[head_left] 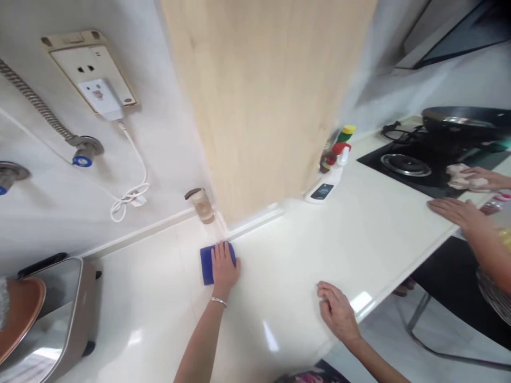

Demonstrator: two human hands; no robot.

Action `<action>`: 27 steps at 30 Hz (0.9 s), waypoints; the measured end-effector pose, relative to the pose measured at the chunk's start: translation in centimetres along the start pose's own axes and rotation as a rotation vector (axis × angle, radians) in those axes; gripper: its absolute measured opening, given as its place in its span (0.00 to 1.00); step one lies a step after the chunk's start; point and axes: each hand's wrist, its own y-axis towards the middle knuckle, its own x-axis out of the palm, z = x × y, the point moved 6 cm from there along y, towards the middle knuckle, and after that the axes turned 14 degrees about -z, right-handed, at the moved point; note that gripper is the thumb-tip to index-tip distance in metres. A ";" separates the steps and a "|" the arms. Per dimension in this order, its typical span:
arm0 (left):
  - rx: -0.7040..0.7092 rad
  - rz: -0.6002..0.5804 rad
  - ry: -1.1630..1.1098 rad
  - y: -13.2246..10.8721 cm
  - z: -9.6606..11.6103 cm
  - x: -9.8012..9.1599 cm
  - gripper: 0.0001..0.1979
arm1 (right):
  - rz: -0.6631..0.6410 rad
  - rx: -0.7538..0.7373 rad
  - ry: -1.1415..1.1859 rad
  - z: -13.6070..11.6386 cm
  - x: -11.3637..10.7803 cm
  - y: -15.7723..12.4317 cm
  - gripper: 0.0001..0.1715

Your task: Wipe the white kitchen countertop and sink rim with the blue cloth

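Observation:
My left hand (224,268), with a silver bracelet at the wrist, lies flat on a folded blue cloth (206,266). Its fingers are stretched out over the cloth, pressing it to the white countertop (147,298), and the thumb rests off its right edge. On the counter near the front edge is my right hand (338,314), fingers loosely bent and slightly apart, holding nothing that I can see. Just beyond the cloth, a clear cup-like container with a brown top (202,206) stands against the wall beside the wooden panel (263,106).
At right, a co-worker's hand (485,179) holds a pale cloth (461,175) on the black cooktop (435,159), the other flat on the counter. A wok (463,125) sits behind. Bottles (339,149) and a white device (321,192) flank the panel; a rack (74,319) stands left.

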 end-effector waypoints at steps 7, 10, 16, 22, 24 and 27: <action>0.050 -0.022 -0.006 -4.9 6.3 1.4 0.34 | 0.027 0.004 0.005 -0.1 -0.2 -0.1 0.13; 0.080 -0.026 0.008 -7.7 8.7 1.7 0.35 | 0.036 -0.007 0.013 0.0 -0.1 -0.2 0.13; 0.159 -0.043 0.040 -14.4 12.1 1.5 0.38 | 0.037 -0.009 0.027 0.0 -0.2 -0.2 0.14; 0.154 -0.132 0.054 -20.7 12.4 0.5 0.38 | 0.030 -0.013 0.021 0.2 -0.4 -0.5 0.13; 0.136 -0.152 0.058 -22.6 11.8 0.0 0.38 | 0.029 -0.024 0.016 0.3 -0.4 -0.6 0.13; 0.074 -0.166 0.084 -25.4 10.0 -0.8 0.38 | 0.028 -0.042 0.010 0.4 -0.4 -0.7 0.13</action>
